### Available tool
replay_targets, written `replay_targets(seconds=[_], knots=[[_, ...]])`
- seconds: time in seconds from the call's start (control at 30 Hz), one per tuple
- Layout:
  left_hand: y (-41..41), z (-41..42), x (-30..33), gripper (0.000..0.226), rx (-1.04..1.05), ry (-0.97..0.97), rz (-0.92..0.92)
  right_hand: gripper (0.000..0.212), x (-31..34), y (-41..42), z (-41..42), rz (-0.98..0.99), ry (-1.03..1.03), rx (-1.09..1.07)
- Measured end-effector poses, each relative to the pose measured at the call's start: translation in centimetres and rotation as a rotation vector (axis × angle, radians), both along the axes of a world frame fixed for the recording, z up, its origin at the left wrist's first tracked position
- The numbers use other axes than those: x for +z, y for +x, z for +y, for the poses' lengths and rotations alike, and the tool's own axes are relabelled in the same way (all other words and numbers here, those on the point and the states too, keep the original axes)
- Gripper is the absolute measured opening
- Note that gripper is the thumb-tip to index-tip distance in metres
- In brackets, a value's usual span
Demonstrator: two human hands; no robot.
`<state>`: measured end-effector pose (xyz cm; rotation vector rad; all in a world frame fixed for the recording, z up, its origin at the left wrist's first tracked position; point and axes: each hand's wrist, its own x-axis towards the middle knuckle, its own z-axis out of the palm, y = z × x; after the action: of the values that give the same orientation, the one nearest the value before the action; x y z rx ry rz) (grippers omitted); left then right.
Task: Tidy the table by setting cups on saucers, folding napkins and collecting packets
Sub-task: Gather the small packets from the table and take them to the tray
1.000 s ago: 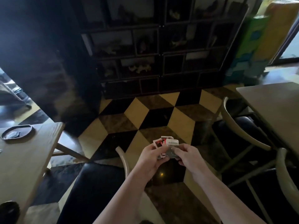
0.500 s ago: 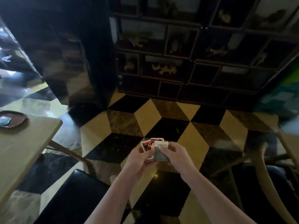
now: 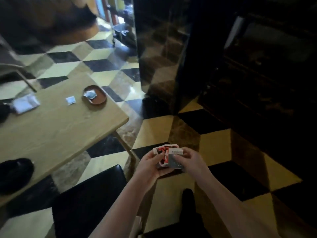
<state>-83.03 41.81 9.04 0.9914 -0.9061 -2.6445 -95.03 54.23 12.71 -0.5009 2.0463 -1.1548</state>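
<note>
Both hands hold one small stack of packets (image 3: 169, 157), red-and-white and grey ones, over the floor to the right of the table. My left hand (image 3: 151, 164) grips the stack from the left, and my right hand (image 3: 190, 159) pinches its right side. On the wooden table (image 3: 56, 131) a brown oval dish (image 3: 94, 97) near the far right corner holds a grey packet (image 3: 90, 95). A small white packet (image 3: 70, 100) lies loose beside the dish. A white folded napkin (image 3: 25, 103) sits at the table's left.
A dark round object (image 3: 14, 173) lies on the table's near left and another at the left edge (image 3: 3, 112). A black chair seat (image 3: 89, 201) stands below my arms. Dark cabinets (image 3: 248, 74) rise on the right over the chequered floor.
The view has swung left, bringing the table, dish and loose packets into sight. Both hands still hold the packet stack in the same way.
</note>
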Motion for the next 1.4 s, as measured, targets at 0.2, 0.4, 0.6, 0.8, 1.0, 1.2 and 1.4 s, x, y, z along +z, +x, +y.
replay_targets(seconds=[0.2,0.4,0.6,0.8,1.0,1.2,1.4], knots=[[-3.4,-5.4,0.6,0.032,0.217,-0.134,-0.127,0.009,-1.8,-6.5,-9.2,-0.080,-0.020,0.306],[-6.2,-8.8,2.1,0.046,0.370,-0.152,-0.212,0.020,-1.0,-11.7,-16.8,-0.135,-0.011,0.591],[-7.2,-12.3,1.4,0.048,0.632,-0.141,-0.211,0.027,-1.2,-12.1,-24.1,-0.143,0.017,0.750],[-6.2,-17.5,-0.9,0.030,0.856,-0.089,-0.332,0.039,-2.2,-11.1,-32.4,-0.158,0.052,0.845],[-3.0,-26.1,-4.0,0.027,1.026,0.038,-0.314,0.032,-3.8,-8.1,-45.1,-0.128,0.181,0.891],[1.3,-33.7,-6.3,0.025,1.095,0.152,-0.329,0.009,-6.6,-3.1,-54.4,-0.079,0.329,0.886],[4.0,-40.2,-7.4,0.024,1.114,0.189,-0.395,0.014,-10.3,1.4,-63.3,0.021,0.441,0.839]])
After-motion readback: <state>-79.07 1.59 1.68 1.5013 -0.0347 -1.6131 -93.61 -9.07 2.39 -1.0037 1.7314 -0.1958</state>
